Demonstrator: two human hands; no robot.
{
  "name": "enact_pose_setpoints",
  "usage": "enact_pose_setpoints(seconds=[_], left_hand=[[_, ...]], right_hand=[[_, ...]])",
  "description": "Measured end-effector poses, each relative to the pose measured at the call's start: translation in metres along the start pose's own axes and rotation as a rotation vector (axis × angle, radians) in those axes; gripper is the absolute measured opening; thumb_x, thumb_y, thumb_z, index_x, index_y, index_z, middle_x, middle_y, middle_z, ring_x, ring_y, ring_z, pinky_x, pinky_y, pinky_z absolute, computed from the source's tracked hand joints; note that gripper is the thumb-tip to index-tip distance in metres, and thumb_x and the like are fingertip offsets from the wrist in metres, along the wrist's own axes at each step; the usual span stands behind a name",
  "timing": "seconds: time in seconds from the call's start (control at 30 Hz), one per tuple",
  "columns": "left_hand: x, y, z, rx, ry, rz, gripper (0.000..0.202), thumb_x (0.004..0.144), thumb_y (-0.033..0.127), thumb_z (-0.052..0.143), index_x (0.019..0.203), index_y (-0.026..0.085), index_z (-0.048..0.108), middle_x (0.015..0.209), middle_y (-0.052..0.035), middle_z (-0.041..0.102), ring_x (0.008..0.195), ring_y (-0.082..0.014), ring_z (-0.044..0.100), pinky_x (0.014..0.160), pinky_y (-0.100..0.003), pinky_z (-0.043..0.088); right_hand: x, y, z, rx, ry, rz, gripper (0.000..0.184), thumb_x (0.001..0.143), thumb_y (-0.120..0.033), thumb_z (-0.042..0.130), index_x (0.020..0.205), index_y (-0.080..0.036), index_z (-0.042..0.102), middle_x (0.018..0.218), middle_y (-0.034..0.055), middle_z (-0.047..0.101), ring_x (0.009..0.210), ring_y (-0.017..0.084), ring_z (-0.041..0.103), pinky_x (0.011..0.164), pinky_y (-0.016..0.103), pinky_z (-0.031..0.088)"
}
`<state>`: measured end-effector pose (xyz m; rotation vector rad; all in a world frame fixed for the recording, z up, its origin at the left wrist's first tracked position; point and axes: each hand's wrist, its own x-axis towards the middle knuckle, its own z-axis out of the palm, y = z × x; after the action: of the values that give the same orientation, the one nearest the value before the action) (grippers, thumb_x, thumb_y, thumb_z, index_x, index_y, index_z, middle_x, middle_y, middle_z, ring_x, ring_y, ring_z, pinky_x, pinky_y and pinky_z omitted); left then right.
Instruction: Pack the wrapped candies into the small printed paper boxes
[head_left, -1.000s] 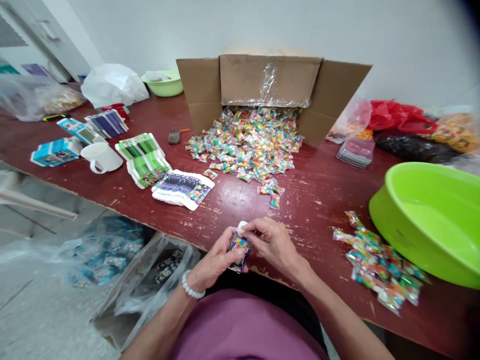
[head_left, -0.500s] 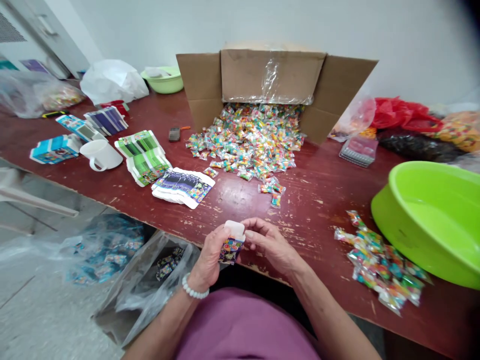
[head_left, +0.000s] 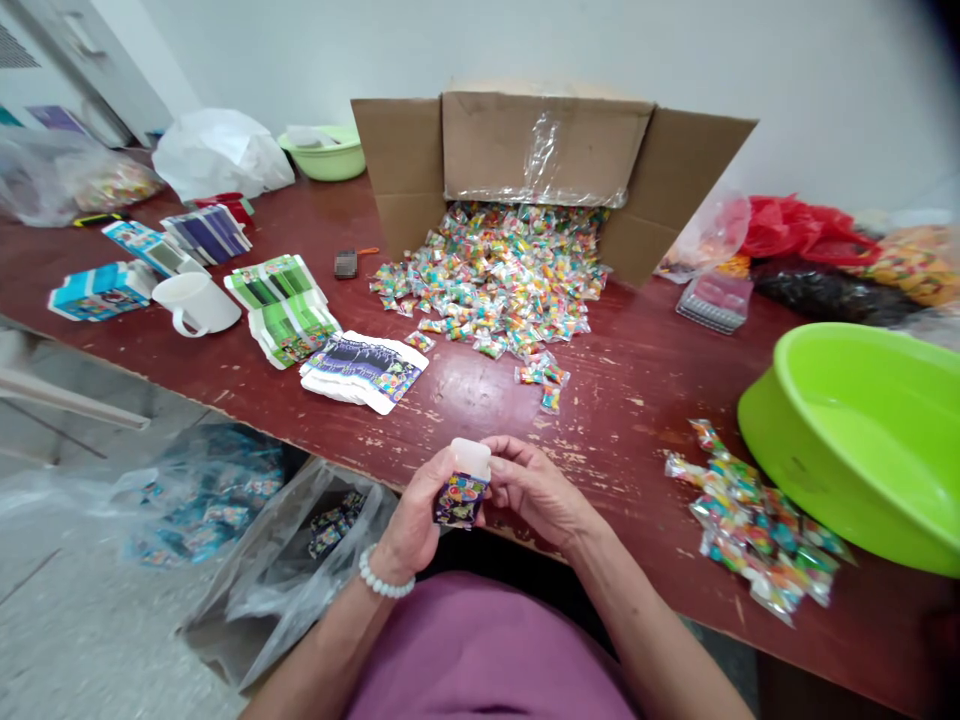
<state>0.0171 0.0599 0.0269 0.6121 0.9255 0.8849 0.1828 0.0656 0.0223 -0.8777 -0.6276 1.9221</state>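
A small dark purple printed carton [head_left: 459, 500] is held upright over the table's front edge, its white flap raised at the top. My left hand [head_left: 417, 515] grips the carton from the left side, thumb near the flap. With bent fingers, my right hand [head_left: 536, 490] touches the carton's right edge beside the flap; its far fingertips are partly behind the carton. Beyond my hands, a stack of flat purple cartons [head_left: 364, 368] lies to the left. A large heap of wrapped candies [head_left: 495, 285] spills from a cardboard box [head_left: 544, 150].
At the right, a green basin [head_left: 847, 450] stands beside a small candy pile [head_left: 757, 530]. Green cartons [head_left: 283, 310], a white mug [head_left: 196, 304] and blue cartons [head_left: 101, 292] lie left. Below the edge is a lined box [head_left: 300, 560] with filled packs.
The carton has turned slightly, so more of its printed front shows. Both hands stay at nearly the same place on it. The view has shifted a little.
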Motion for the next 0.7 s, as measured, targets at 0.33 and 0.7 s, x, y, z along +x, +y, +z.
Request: enact_pose_setpoints(seconds=[0.33,0.7], left_hand=[[-0.0023,-0.0062,0.0059,0.056,-0.053,0.072,0.035,0.091,0.046,0.059,0.105,0.015,0.069,0.085,-0.0049,0.070,0.066,-0.0152,0.064,0.056,-0.024,0.053],[0.0038,-0.0013,0.0094,-0.115,0.001,-0.175,0.047,0.094,0.055,0.049,0.120,0.018,0.062,0.082,-0.0065,0.072,0.046,-0.0162,0.063,0.041,-0.026,0.049]], right_hand=[[-0.0027,-0.0020,0.0042,-0.751,0.087,-0.445,0.013,0.087,-0.032,0.068,0.095,-0.022,0.072,0.085,0.0013,0.070,0.073,0.015,0.062,0.066,0.027,0.050],[-0.0020,0.0051,-0.0033,-0.825,0.081,-0.514,0.010,0.090,-0.028,0.066,0.086,-0.020,0.070,0.097,0.0060,0.077,0.085,0.019,0.071,0.075,0.030,0.055]])
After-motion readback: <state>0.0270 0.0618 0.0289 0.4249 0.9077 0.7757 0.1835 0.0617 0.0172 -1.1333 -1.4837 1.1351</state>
